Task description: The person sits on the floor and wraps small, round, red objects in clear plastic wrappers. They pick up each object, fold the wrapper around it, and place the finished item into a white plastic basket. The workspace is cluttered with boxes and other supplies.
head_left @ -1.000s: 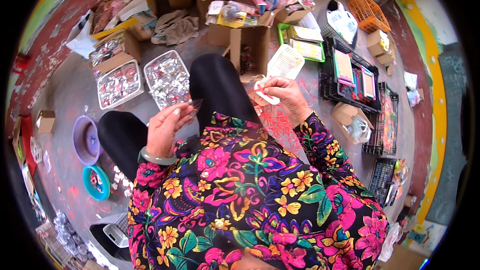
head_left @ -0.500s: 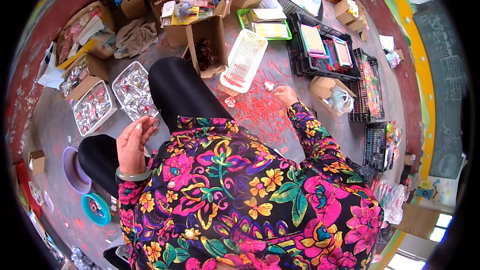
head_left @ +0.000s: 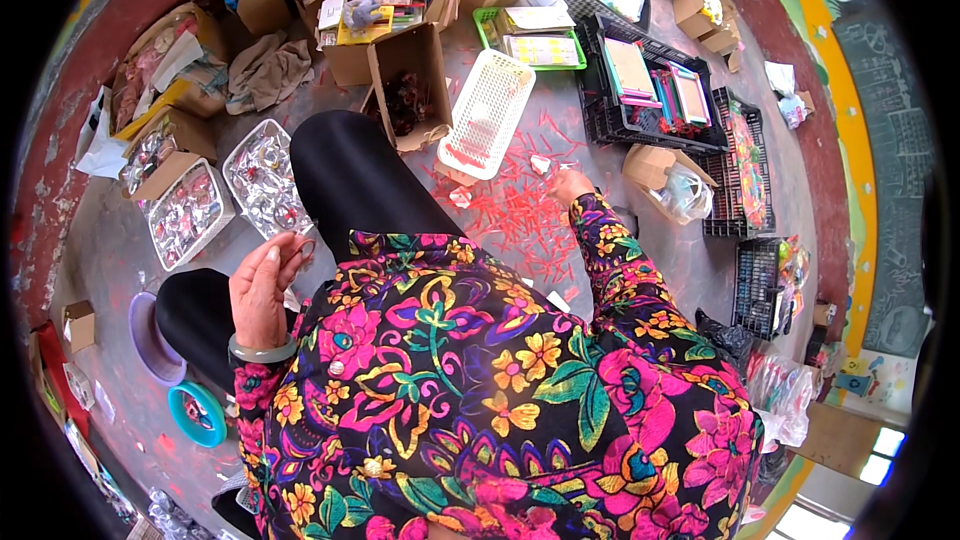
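My left hand (head_left: 262, 292), with a pale bangle at its wrist, pinches a thin reddish-brown loop (head_left: 308, 249) between thumb and fingers. It is raised beside my bent black-clad leg (head_left: 355, 175). On the right, my right hand (head_left: 572, 186) reaches low over many thin red strips (head_left: 520, 220) scattered across the floor. Its fingers are drawn together beside a small white scrap (head_left: 541, 165); whatever lies between them is too small to make out. A white perforated basket (head_left: 503, 75) with a few red strips inside stands just beyond the pile.
Two white baskets of silvery wrapped pieces (head_left: 185, 257) stand left of my leg. An open cardboard box (head_left: 442, 90) is ahead; black crates (head_left: 655, 145) line the right. A purple basin (head_left: 146, 335) and a teal ring-shaped tub (head_left: 180, 418) lie at lower left.
My right hand has shifted slightly left among the red strips, near the white scrap. My left hand still holds the loop in almost the same place. The view has moved a little.
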The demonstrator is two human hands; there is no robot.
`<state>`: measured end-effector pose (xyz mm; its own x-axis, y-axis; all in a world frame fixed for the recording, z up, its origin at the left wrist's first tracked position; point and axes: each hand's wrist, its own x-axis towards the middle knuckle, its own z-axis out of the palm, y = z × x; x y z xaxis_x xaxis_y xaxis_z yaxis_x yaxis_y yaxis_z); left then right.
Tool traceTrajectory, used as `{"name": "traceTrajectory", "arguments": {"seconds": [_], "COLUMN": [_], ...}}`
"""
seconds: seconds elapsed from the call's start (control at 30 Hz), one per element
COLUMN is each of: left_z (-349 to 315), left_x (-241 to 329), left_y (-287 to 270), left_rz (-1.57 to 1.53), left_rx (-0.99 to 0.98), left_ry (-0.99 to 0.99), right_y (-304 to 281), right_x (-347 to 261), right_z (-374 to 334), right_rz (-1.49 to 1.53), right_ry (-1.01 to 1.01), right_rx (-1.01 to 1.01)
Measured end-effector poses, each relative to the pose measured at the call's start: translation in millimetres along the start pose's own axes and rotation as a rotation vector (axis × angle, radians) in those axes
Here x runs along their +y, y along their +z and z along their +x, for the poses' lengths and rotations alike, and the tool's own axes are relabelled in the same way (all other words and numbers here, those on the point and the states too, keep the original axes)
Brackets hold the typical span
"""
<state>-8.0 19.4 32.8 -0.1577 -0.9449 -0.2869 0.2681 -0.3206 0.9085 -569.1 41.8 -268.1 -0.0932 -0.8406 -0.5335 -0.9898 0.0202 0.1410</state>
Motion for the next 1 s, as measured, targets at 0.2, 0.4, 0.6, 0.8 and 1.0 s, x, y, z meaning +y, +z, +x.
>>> {"name": "traceTrajectory", "arguments": {"seconds": [0.2,0.4,0.6,0.8,1.0], "left_z": [3,0,2,-3,9], "left_x": [-7,-1,-3,0,-7], "left_y": [-2,0,0,-4,2], "left_rz": [-0.017,-0.016,-0.032,-0.023,-0.042], "left_rx": [-0.018,-0.002,-0.012,-0.004,-0.042], "left_ry": [-0.010,-0.011,-0.012,0.014,-0.021], "right_y": [4,-115,-115,-114,55], "right_x": [70,8,-11,-29,61], "right_z": [-4,-73,-76,-68,-30], "right_rz": [0.160,1.493,2.221,2.494,2.069], "right_ry": [-0.190,0.503,0.075,-0.068,0.521], "right_rx": [-0.254,-0.345,-0.289,-0.258,-0.510]}}
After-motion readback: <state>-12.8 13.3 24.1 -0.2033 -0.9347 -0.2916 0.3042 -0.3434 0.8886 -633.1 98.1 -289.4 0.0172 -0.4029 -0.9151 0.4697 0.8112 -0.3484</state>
